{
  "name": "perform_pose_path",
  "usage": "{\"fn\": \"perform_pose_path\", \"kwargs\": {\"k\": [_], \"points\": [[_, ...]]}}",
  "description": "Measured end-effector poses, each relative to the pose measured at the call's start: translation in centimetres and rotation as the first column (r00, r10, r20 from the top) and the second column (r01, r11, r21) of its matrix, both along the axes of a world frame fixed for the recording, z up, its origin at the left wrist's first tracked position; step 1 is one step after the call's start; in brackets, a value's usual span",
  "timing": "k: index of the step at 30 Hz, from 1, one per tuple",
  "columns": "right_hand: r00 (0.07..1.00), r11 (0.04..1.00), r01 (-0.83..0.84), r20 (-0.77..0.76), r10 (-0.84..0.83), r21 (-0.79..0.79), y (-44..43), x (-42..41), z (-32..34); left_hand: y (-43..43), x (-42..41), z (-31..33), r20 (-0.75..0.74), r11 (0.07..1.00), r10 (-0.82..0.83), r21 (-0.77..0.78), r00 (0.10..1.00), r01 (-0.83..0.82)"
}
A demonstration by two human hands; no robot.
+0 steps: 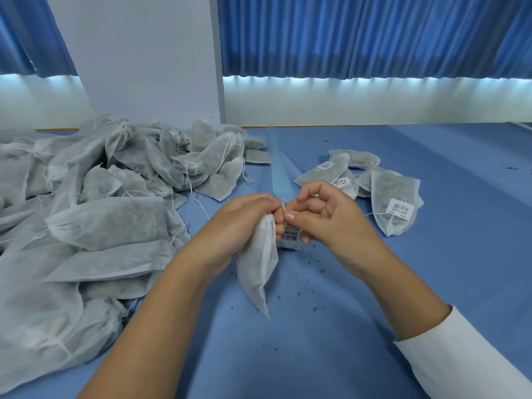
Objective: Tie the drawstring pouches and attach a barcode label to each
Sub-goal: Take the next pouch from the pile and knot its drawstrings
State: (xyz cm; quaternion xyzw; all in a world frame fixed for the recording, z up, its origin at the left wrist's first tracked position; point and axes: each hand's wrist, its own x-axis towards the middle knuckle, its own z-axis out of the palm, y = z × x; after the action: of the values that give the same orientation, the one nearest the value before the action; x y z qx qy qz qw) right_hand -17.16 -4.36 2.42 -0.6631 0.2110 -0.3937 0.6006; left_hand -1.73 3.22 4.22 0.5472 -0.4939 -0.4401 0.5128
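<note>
**Pouch tying: one in hand, few done, most still waiting**

- Blue bench carries everything.
- Big pile of white filled pouches fills the left side, near edge to far edge. No barcode labels visible on any of them, and several show loose strings. I judge this the backlog, by far the larger share.
- Small labelled group lies to the right, well apart from the pile. It is a handful of pouches, and three white barcode labels show among them. Judged finished.
- Held pouch hangs neck-up between the hands, its bottom corner low over the bench.
- Left hand: grip closed around the gathered neck.
- Right hand: thumb and forefinger pinched tight at the same neck, other fingers curled. Whether the string lies between them is too small to tell.
- Pale blue backing strip runs away from the hands across the bench.
- Barcode label shows just below the right fingers, beside the held pouch. Cannot tell whether it is attached yet.
- Dark crumbs are scattered near the hands.
</note>
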Motion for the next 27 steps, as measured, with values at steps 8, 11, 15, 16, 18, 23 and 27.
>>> {"fn": "perform_pose_path", "kwargs": {"k": [8,11,15,16,18,23,27], "points": [[0.998,0.997,0.051,-0.024,-0.053,-0.064,-0.1,0.1,-0.3,-0.7,0.1,-0.7,0.118,0.976,0.215,-0.060,0.970,-0.209],[0.991,0.977,0.096,-0.070,-0.111,-0.188,0.1,0.2,-0.5,-0.9,0.2,-1.0,0.159,0.969,0.247,-0.069,0.956,-0.239],[0.962,0.911,0.207,-0.097,-0.257,-0.358,0.6,0.6,-1.0,-0.9,0.3,-1.1,0.215,0.967,0.256,-0.054,0.943,-0.250],[0.955,0.898,0.225,-0.097,-0.280,-0.379,0.6,0.6,-1.1,-0.9,0.3,-1.1,0.219,0.966,0.257,-0.047,0.941,-0.253],[0.947,0.885,0.241,-0.103,-0.304,-0.399,0.5,0.6,-1.2,-0.9,0.3,-1.0,0.223,0.965,0.260,-0.037,0.940,-0.258],[0.921,0.831,0.213,-0.178,-0.346,-0.514,0.3,0.7,-1.3,-0.7,0.1,-0.8,0.219,0.972,0.233,-0.027,0.947,-0.233],[0.939,0.896,0.162,-0.215,-0.269,-0.413,0.2,0.6,-1.2,-0.6,0.1,-0.7,0.217,0.972,0.231,-0.017,0.948,-0.233]]}}
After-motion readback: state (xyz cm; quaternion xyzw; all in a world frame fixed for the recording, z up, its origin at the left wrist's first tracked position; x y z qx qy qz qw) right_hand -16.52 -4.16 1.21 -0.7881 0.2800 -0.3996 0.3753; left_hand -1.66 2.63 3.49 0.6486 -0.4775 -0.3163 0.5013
